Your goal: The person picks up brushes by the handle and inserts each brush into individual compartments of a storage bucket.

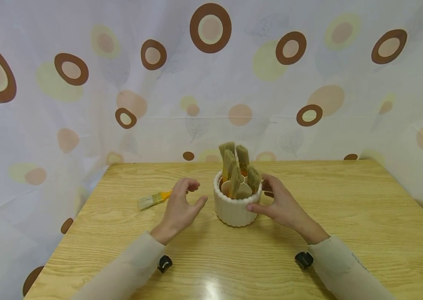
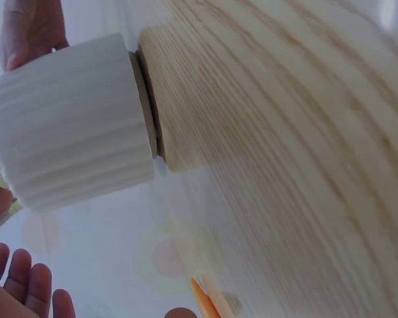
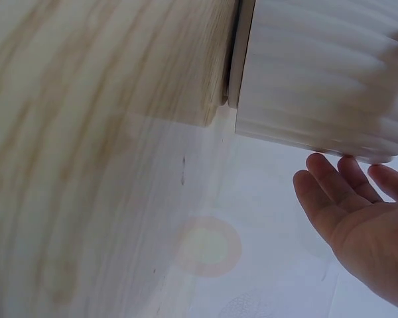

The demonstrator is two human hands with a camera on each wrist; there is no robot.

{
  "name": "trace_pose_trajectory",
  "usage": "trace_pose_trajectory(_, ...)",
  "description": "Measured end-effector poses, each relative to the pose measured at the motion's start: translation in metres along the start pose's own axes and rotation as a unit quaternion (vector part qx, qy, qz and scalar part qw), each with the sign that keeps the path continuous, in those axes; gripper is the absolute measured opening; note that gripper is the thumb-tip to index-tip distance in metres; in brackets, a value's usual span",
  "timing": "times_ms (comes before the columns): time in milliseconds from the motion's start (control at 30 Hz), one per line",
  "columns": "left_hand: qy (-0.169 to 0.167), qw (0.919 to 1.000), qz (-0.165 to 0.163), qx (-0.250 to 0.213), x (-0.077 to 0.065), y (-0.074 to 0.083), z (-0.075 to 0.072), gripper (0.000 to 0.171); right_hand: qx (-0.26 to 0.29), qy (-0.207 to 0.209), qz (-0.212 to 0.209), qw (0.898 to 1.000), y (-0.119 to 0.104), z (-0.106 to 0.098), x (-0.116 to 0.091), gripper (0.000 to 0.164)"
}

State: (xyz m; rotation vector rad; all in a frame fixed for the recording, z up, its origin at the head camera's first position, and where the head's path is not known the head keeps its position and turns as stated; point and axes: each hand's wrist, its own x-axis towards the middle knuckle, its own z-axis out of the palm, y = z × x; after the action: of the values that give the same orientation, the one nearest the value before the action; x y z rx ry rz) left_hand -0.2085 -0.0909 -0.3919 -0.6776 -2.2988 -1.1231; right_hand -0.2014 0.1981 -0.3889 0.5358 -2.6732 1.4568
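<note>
A white ribbed brush holder (image 1: 235,211) stands on the table with several bristle brushes (image 1: 235,168) upright in it, bristles up. My right hand (image 1: 284,204) holds the holder at its right side, thumb on the front near the rim and fingers round the back right. In the right wrist view its fingertips (image 3: 315,162) meet the ribbed wall. Left of the holder, my left hand (image 1: 181,206) is apart from it, fingers relaxed and thumb spread, holding nothing. Just behind that hand lies a flat paintbrush (image 1: 151,201) with an orange handle, its handle end hidden by the hand.
The wooden table (image 1: 327,191) carries the holder near its middle. A patterned cloth (image 1: 211,83) hangs behind the table and along its sides. Black wrist devices (image 1: 165,263) show at both sleeves.
</note>
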Motion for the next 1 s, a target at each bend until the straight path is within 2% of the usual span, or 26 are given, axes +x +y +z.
trace_pose_trajectory(267, -0.006, 0.9999, -0.012, -0.001, 0.000, -0.011, -0.008, 0.030, 0.014, -0.003, 0.004, 1.000, -0.005, -0.001, -0.002, 0.090)
trace_pose_trajectory(400, -0.011, 0.9999, -0.003, 0.006, 0.000, -0.019, -0.011, 0.030, 0.011, -0.004, 0.000, 1.000, -0.001, 0.000, 0.000, 0.092)
trace_pose_trajectory(567, -0.034, 0.9993, 0.001, 0.018, 0.000, -0.029, -0.015, 0.032, 0.009, 0.000, -0.003, 1.000, 0.000, 0.000, 0.000, 0.095)
trace_pose_trajectory(767, -0.064, 0.9973, -0.027, 0.025, 0.001, -0.037, -0.020, 0.032, 0.007, 0.002, 0.000, 1.000, 0.000, 0.000, 0.000, 0.096)
trace_pose_trajectory(1000, -0.098, 0.9934, -0.038, 0.047, 0.005, -0.048, -0.022, 0.035, 0.001, 0.003, 0.003, 1.000, -0.001, 0.001, 0.000, 0.097)
